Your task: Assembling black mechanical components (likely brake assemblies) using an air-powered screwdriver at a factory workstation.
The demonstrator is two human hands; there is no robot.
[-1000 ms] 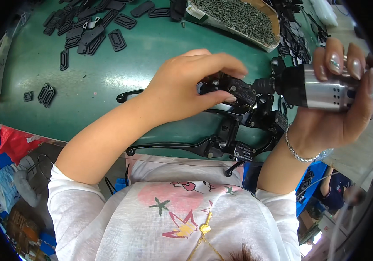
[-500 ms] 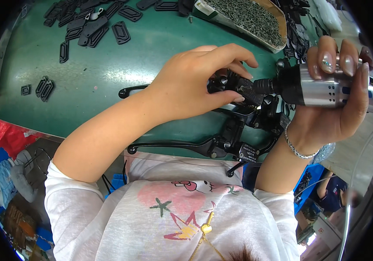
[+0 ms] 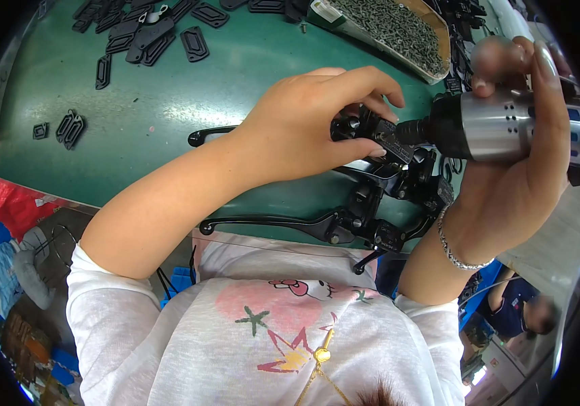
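Brake lever assembly [image 3: 371,139] over green worktable [image 3: 249,68], flat black parts [image 3: 147,30] scattered

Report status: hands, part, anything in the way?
Left hand grips black lever part. Right hand holds silver driver, tip on part. More levers underneath.

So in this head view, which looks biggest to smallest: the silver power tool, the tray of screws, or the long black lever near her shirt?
1. Silver power tool, though it is nearest the camera, which inflates it.
2. Tray of screws.
3. Black lever: long but thin.
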